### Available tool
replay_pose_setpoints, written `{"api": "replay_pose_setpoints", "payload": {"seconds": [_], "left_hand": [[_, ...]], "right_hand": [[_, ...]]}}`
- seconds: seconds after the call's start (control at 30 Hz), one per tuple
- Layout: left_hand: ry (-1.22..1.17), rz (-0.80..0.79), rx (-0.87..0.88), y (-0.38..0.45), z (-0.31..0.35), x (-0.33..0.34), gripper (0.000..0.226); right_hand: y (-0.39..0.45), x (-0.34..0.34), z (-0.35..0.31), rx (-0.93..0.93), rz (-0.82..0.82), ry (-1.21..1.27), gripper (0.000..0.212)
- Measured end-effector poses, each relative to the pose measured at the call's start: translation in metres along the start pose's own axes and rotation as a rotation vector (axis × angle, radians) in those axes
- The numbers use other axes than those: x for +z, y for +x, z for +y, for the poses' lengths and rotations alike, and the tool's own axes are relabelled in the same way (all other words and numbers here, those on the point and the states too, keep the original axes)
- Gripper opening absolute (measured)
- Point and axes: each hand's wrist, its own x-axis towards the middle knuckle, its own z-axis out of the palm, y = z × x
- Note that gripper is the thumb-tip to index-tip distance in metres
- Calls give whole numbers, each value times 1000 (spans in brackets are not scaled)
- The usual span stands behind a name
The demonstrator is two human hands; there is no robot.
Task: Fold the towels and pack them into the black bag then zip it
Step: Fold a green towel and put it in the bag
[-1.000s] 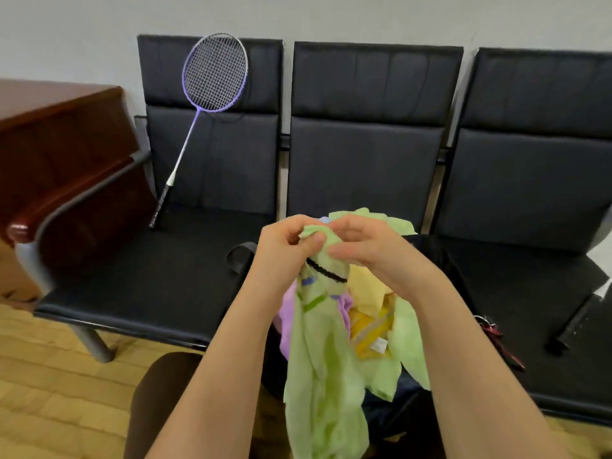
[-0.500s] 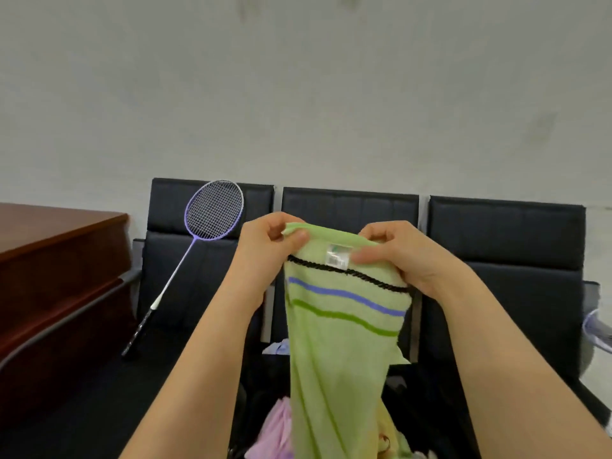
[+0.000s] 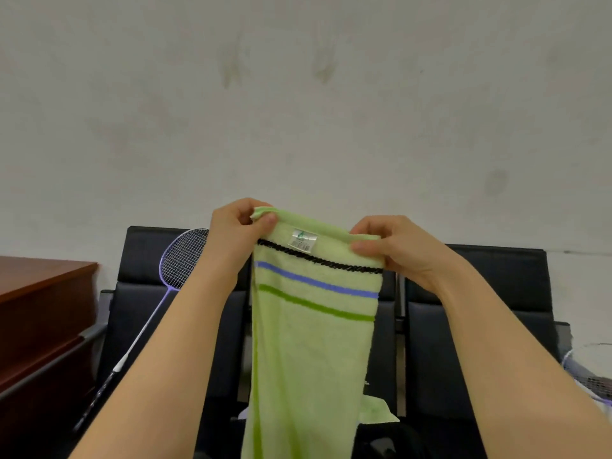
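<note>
Fingers of left hand (image 3: 236, 231) pinch the near-left corner of the green towel (image 3: 311, 352), thumb on the near face, other fingers curled behind the hem. Right hand (image 3: 394, 251) pinches the opposite corner the same way, thumb pressed flat along the top edge.

Change over the last second: the towel was a bunched strip held low over the pile; half a second back it was lifted and part opened; now the hands are farther apart and the top hem is drawn nearly taut between them. White label (image 3: 302, 240) and the black, blue and green stripes read straight across. Cloth hangs below the hands, out of frame at the bottom. View has tilted up toward the wall.

Judgement: towel is found by its corners and spread, so folding can begin; no fold made yet. Lower end not visible, cannot tell whether it hangs free.

Below and behind the towel: a scrap of another pale green towel (image 3: 376, 410) and a dark shape, probably the black bag (image 3: 381, 442), mostly hidden; open or zipped, cannot tell.

Farther: row of black chairs (image 3: 480, 326), badminton racket (image 3: 180, 260) leaning on the left chair, second racket (image 3: 592, 376) at right edge, wooden desk (image 3: 39, 309) at left.
</note>
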Motion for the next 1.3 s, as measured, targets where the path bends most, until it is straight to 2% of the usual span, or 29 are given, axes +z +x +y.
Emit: {"api": "replay_pose_setpoints", "payload": {"seconds": [0.07, 0.13, 0.23, 0.43, 0.6, 0.7, 0.8, 0.9, 1.03, 1.13, 1.17, 1.23, 1.3], "left_hand": [[0, 1, -8, 2, -2, -2, 15], [13, -5, -22, 2, -6, -4, 13], [18, -18, -67, 0, -11, -4, 10], [-33, -31, -173, 2, -10, -1, 3], [12, -6, -205, -1, -16, 19, 4], [38, -67, -200, -8, -20, 32, 5], [29, -136, -180, -16, -19, 38, 8], [-22, -228, -152, -27, -21, 39, 3], [9, -216, -115, -32, -30, 42, 22], [-96, -182, -148, -29, -34, 39, 27], [-145, -191, -163, -27, -33, 38, 27], [-265, -227, -190, -23, -30, 36, 27], [-376, -260, -215, -20, -25, 35, 24]], "right_hand": [[1, -3, 0, 20, 9, -45, 7], [2, -4, 1, 24, 55, -54, 14], [5, -2, 3, 24, 150, 48, 22], [7, 7, 8, 45, 248, 189, 21], [10, 31, 6, 61, 219, 236, 22], [11, 50, 4, 55, 180, 259, 19], [12, 59, 7, 37, 222, 278, 11], [12, 61, 12, 19, 261, 305, 14], [9, 63, 17, -2, 209, 412, 21], [9, 58, 29, 3, 339, 381, 25], [7, 56, 34, 22, 336, 383, 36], [2, 56, 42, 53, 197, 493, 52], [-5, 59, 43, 76, 58, 587, 50]]}}
